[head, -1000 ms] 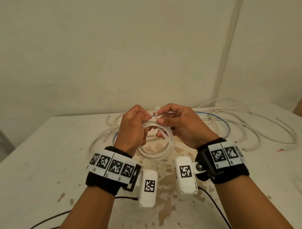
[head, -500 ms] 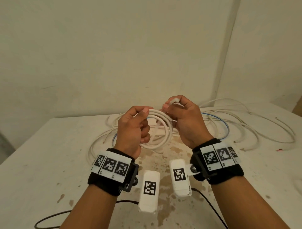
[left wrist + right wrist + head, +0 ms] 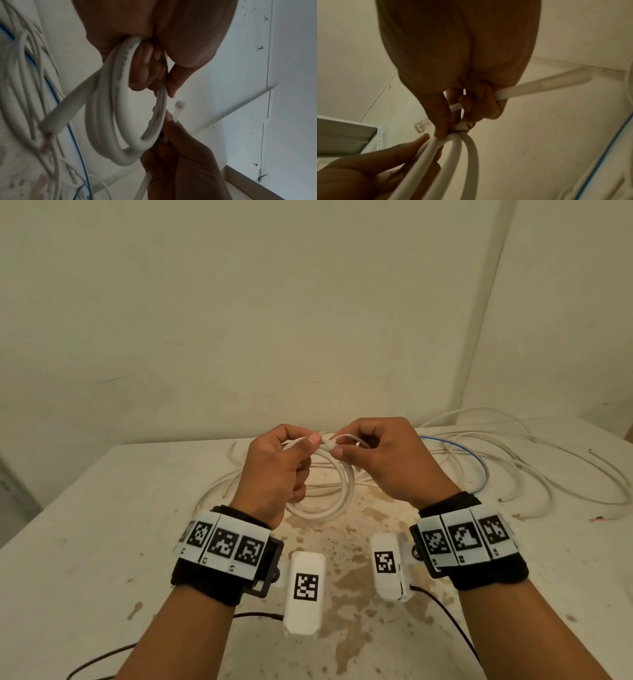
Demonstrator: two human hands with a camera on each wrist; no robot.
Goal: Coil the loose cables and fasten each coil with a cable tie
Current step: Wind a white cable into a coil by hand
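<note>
A small coil of thick white cable (image 3: 337,501) hangs above the table between both hands. My left hand (image 3: 308,446) grips the coil's top left, fingers curled through the loop (image 3: 120,94). My right hand (image 3: 342,447) pinches a white cable tie (image 3: 329,444) against the coil's top. In the left wrist view the tie's head (image 3: 179,106) stands free beside the coil, above the right hand (image 3: 180,162). In the right wrist view the tie's strap (image 3: 539,86) runs out past my fingers (image 3: 440,121) down to the coil (image 3: 453,155). One cut end of the cable (image 3: 56,119) sticks out.
Several loose white cables (image 3: 534,474) and a thin blue cable (image 3: 481,470) sprawl over the far half of the stained white table (image 3: 85,542). Black leads (image 3: 445,621) trail from the wrist cameras near the front edge. A wall stands close behind.
The coil has been turned in my hands. My right hand pulled the tie up and to the right, then came back to the coil's top, where both hands now meet.
</note>
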